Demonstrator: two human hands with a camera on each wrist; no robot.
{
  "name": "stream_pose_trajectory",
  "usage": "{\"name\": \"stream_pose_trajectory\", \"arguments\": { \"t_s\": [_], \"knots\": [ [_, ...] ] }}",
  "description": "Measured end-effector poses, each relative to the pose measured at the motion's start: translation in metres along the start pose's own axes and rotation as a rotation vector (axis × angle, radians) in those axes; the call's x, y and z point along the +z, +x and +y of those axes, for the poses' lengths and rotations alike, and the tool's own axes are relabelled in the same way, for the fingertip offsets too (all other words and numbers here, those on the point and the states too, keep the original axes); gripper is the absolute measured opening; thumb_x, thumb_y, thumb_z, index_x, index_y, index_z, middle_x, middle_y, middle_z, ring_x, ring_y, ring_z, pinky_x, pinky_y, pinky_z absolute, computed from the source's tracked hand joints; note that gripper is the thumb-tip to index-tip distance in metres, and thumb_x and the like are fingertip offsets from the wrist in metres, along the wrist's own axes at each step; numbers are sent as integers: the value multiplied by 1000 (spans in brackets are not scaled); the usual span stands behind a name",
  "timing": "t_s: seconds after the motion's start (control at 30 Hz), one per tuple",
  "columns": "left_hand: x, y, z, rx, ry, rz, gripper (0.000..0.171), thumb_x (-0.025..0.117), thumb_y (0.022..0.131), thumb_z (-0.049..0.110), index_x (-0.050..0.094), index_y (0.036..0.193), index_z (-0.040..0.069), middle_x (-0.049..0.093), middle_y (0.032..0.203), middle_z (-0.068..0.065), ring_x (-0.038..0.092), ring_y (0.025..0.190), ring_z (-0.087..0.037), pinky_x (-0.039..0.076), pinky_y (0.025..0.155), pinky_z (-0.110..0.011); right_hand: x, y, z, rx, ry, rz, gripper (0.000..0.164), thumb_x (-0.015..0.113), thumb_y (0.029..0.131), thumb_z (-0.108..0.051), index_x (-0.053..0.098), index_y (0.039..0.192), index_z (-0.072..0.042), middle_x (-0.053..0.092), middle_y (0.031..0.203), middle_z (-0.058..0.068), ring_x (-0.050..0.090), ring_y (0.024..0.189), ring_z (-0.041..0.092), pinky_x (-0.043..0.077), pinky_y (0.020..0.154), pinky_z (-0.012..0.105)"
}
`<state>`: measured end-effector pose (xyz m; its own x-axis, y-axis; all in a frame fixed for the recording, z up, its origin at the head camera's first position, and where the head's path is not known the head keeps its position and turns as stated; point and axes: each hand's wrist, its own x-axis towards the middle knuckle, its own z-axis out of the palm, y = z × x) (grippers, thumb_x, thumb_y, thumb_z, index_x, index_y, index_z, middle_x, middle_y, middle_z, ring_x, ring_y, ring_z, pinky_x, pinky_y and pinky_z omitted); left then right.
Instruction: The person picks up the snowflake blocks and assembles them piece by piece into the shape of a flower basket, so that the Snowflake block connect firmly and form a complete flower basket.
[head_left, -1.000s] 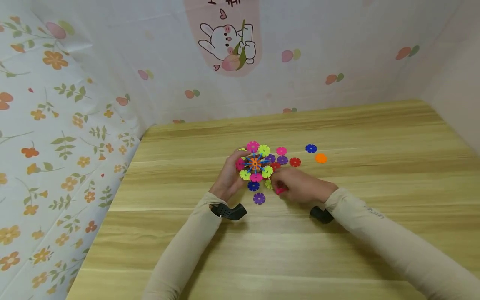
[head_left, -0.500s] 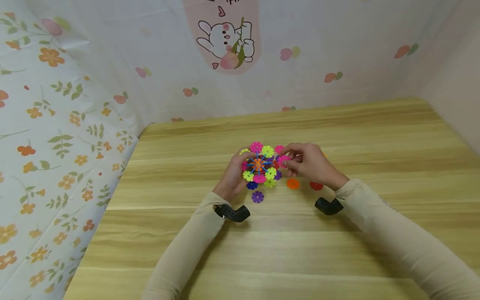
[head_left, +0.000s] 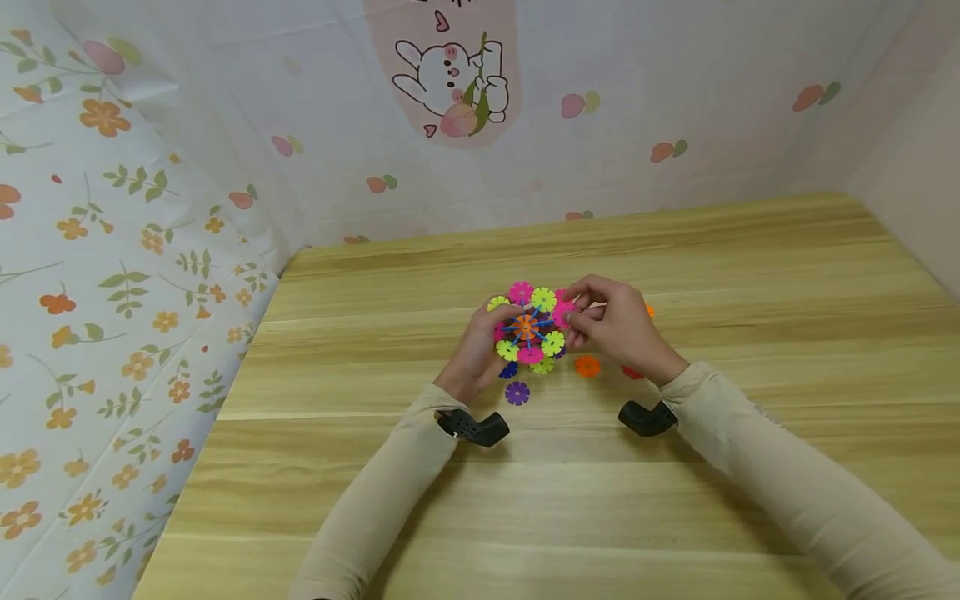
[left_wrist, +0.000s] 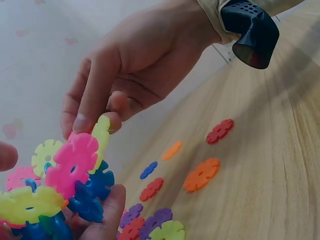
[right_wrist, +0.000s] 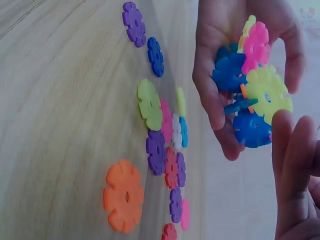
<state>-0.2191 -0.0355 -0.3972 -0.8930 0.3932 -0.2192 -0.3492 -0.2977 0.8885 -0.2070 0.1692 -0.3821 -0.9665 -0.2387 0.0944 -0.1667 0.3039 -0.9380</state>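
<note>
My left hand holds a cluster of interlocking plastic snowflake discs. Around its orange centre, blue discs stick out like spokes, tipped with pink and yellow-green ones. My right hand pinches a pink snowflake disc against the cluster's right side; whether it is slotted in cannot be told. In the left wrist view, the right fingertips are at the cluster's far edge, beside a yellow-green disc. The right wrist view has the left fingers curved beneath the cluster.
Loose discs lie on the wooden table below and right of the cluster, among them a purple one, an orange one and a red one. Black wrist mounts jut from both sleeves. A printed cloth hangs behind.
My right hand has lifted a pink disc from the table, up to the cluster's right side. The left hand, still holding the cluster, has shifted slightly right.
</note>
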Motion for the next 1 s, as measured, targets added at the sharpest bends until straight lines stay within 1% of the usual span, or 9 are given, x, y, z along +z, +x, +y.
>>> {"name": "stream_pose_trajectory", "arguments": {
  "t_s": [0.17, 0.27, 0.43, 0.57, 0.67, 0.8, 0.9, 1.0],
  "knots": [
    [2, 0, -2, 7, -15, 4, 9, 46, 100, 17, 44, 109, 20, 49, 118, -2, 54, 109, -15, 54, 88, -22, 3, -1, -1, 10, 13, 33, 15, 64, 92, 6, 62, 107, 7, 62, 83, 19, 70, 57, 15, 61, 58, 28],
    [4, 0, -2, 21, -20, 2, 12, 45, 101, 15, 44, 111, 19, 50, 117, -2, 55, 108, -15, 55, 88, -23, 4, -1, -3, 20, 6, 63, 13, 66, 91, 6, 64, 103, 9, 63, 83, 20, 68, 54, 10, 60, 57, 27],
    [8, 0, -4, 27, -4, 22, 17, 46, 100, 13, 47, 117, 15, 55, 110, 1, 56, 104, -11, 53, 88, -22, 4, 0, -4, 37, 2, 89, 10, 67, 89, 6, 65, 97, 12, 66, 80, 24, 63, 47, 10, 58, 53, 27],
    [10, 0, -5, 18, 6, 27, 16, 47, 99, 11, 51, 115, 9, 56, 107, 2, 57, 102, -11, 52, 88, -22, 3, 1, -3, 52, 34, 86, 8, 67, 90, 5, 65, 95, 11, 66, 75, 18, 60, 44, 13, 56, 50, 27],
    [10, -1, -6, 2, 16, 34, 17, 49, 99, 10, 53, 115, 9, 58, 111, 1, 59, 105, -12, 54, 91, -23, 1, 2, -2, 76, 80, 83, 9, 67, 91, 3, 64, 96, 10, 66, 71, 10, 58, 43, 15, 53, 49, 27],
    [8, -1, -6, -28, 31, 54, 23, 53, 99, 10, 56, 122, 9, 61, 116, 0, 61, 109, -13, 56, 95, -25, 0, 1, -4, 105, 113, 81, 12, 67, 91, 0, 64, 98, 9, 65, 68, -1, 59, 44, 19, 53, 49, 28],
    [8, -1, -5, -48, 26, 58, 24, 55, 99, 11, 58, 123, 7, 63, 115, -1, 64, 107, -13, 57, 92, -25, -1, -1, -8, 107, 106, 85, 14, 67, 92, -2, 64, 102, 7, 65, 68, -5, 61, 46, 23, 56, 52, 31],
    [9, -1, -3, -56, -3, 47, 19, 56, 100, 12, 61, 118, 9, 65, 111, 0, 66, 102, -13, 59, 87, -24, -4, -3, -13, 89, 85, 95, 15, 67, 92, -4, 64, 104, 6, 65, 66, -6, 61, 47, 21, 56, 53, 32]
  ]
}}
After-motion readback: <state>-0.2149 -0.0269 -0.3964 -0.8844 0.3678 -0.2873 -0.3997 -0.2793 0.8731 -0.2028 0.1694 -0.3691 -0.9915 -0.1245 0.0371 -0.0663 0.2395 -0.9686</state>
